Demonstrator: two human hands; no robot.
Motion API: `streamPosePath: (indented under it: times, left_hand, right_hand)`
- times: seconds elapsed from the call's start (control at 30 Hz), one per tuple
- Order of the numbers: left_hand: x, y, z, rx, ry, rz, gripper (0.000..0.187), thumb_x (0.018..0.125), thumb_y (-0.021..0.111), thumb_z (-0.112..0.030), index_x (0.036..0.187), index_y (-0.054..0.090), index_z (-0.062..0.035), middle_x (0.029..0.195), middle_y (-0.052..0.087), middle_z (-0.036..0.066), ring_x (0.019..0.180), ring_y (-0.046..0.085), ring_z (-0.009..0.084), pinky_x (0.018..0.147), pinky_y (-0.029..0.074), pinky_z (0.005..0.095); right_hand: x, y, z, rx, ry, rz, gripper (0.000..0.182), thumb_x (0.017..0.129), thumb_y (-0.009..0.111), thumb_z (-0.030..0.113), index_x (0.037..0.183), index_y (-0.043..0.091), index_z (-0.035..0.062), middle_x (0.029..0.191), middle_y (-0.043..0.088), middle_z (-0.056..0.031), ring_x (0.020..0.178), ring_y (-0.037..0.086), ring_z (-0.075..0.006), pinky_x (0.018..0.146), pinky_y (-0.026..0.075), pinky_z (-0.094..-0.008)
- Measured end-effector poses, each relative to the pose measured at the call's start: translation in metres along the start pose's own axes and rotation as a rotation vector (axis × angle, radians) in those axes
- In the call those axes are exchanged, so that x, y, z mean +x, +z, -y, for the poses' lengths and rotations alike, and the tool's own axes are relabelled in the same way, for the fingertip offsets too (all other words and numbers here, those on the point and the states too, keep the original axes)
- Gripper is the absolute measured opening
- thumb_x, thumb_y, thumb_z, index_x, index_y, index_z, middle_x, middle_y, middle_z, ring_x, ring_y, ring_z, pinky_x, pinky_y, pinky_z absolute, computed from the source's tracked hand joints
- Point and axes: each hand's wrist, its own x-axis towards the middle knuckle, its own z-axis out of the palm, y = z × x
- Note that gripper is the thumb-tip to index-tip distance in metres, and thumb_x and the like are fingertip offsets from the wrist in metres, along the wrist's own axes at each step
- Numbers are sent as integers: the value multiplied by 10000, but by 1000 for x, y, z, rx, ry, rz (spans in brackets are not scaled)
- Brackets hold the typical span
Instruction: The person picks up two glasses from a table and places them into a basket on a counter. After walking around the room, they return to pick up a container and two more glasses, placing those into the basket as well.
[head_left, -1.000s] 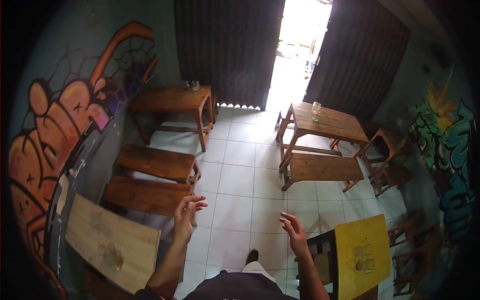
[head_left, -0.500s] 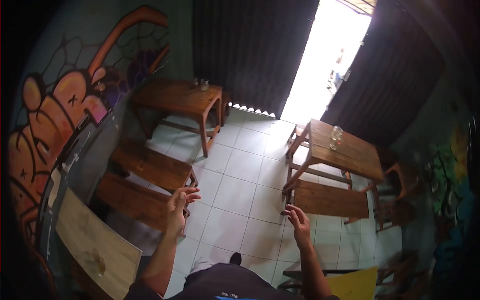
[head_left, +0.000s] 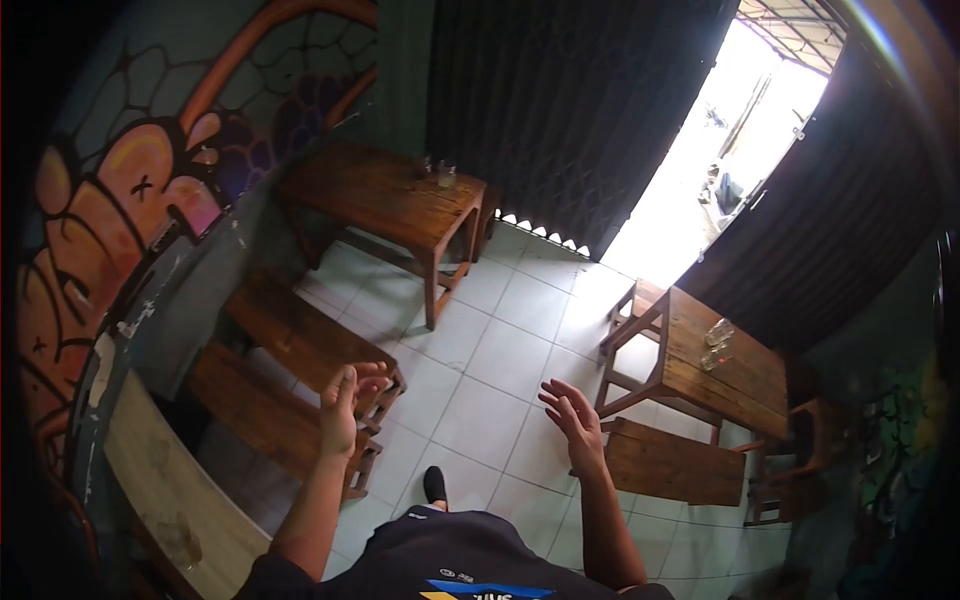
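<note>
My left hand [head_left: 345, 408] is raised in mid-air with nothing in it, its fingers apart and pointing right. Behind it in the view are two wooden benches [head_left: 285, 325] standing side by side on the left. My right hand [head_left: 575, 425] also hangs in the air, empty, fingers loosely stretched. Nearest to it on the right is another wooden bench [head_left: 675, 462], beside a wooden table [head_left: 725, 365] with glass jars [head_left: 717, 345] on top. Neither hand touches any furniture.
A wooden table [head_left: 385, 195] with small glass jars [head_left: 446, 176] stands at the back left. A pale tabletop [head_left: 175, 490] lies at the lower left. White floor tiles [head_left: 485, 420] run between the furniture toward a bright opening [head_left: 690, 190] in the dark folding shutter [head_left: 560, 110].
The view has turned, shifting the tables and doorway rightward and slightly down. My right hand has moved left and up, its fingers more spread. A yellow surface at lower right has left view.
</note>
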Motion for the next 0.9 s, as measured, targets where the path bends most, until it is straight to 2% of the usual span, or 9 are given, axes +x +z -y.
streamPosePath:
  times: [0.13, 0.17, 0.27, 0.43, 0.5, 0.63, 0.7, 0.77, 0.9]
  left_hand:
    - [76, 36, -1, 8, 54, 102, 398, 1008, 420, -374, 1037, 608, -23, 1073, 659, 133, 917, 651, 195, 889, 457, 323]
    - [91, 47, -1, -16, 62, 156, 398, 1008, 420, -371, 1039, 608, -22, 1071, 659, 134, 921, 651, 199, 898, 454, 326]
    - [126, 80, 6, 10, 65, 295, 400, 1007, 425, -370, 1050, 608, -17, 1069, 657, 135, 939, 648, 212, 927, 448, 352]
    - [172, 115, 48, 5, 13, 437, 413, 1003, 433, -382, 1063, 606, -12, 1065, 658, 130, 936, 649, 210, 910, 457, 354]
    - [189, 126, 61, 30, -119, 389, 363, 1013, 426, -331, 1101, 602, -26, 1097, 653, 104, 967, 630, 172, 911, 440, 332]
    - [226, 160, 84, 108, -120, 303, 357, 1010, 444, -327, 1096, 600, -18, 1085, 651, 93, 947, 621, 153, 909, 444, 321]
    - [245, 177, 89, 26, -106, 424, 306, 989, 509, -285, 1119, 598, -24, 1116, 641, 81, 967, 618, 145, 893, 461, 304]
    - [261, 190, 83, 121, -110, 521, 296, 983, 525, -277, 1138, 600, -37, 1126, 642, 71, 1001, 619, 147, 904, 462, 312]
    - [289, 198, 75, 170, -85, 414, 284, 971, 550, -259, 1150, 593, -43, 1131, 641, 68, 1021, 618, 148, 918, 466, 311]
  right_hand:
    - [44, -17, 20, -57, -77, -70, 370, 991, 491, 211, 1304, 497, 13, 1276, 564, -101, 1161, 550, -201, 966, 411, -317]
    - [53, -25, 19, -98, -71, -99, 410, 991, 487, 280, 1322, 482, 38, 1313, 542, -108, 1187, 542, -218, 987, 419, -339]
    - [71, -42, 16, -82, -58, -184, 412, 989, 488, 291, 1321, 483, 47, 1313, 542, -105, 1179, 544, -217, 979, 422, -338]
    - [109, -88, -20, 26, 143, -318, 396, 985, 506, 293, 1288, 509, 38, 1277, 562, -113, 1151, 562, -236, 959, 447, -355]
    - [135, -108, -22, 15, 162, -306, 397, 985, 502, 300, 1282, 513, 37, 1272, 568, -117, 1145, 567, -240, 955, 448, -365]
    - [206, -145, -27, 56, 170, -310, 409, 996, 470, 321, 1280, 499, 29, 1265, 582, -120, 1109, 591, -216, 919, 464, -332]
    - [249, -151, -21, 80, 154, -270, 394, 1001, 460, 319, 1259, 516, 27, 1243, 596, -121, 1094, 600, -213, 907, 470, -330]
    - [292, -147, -11, 48, 158, -238, 379, 1005, 451, 308, 1246, 527, 26, 1224, 607, -121, 1083, 607, -213, 892, 476, -324]
    - [362, -126, -1, 10, 164, -4, 364, 988, 487, 301, 1213, 559, 23, 1224, 593, -112, 1099, 582, -220, 936, 441, -354]
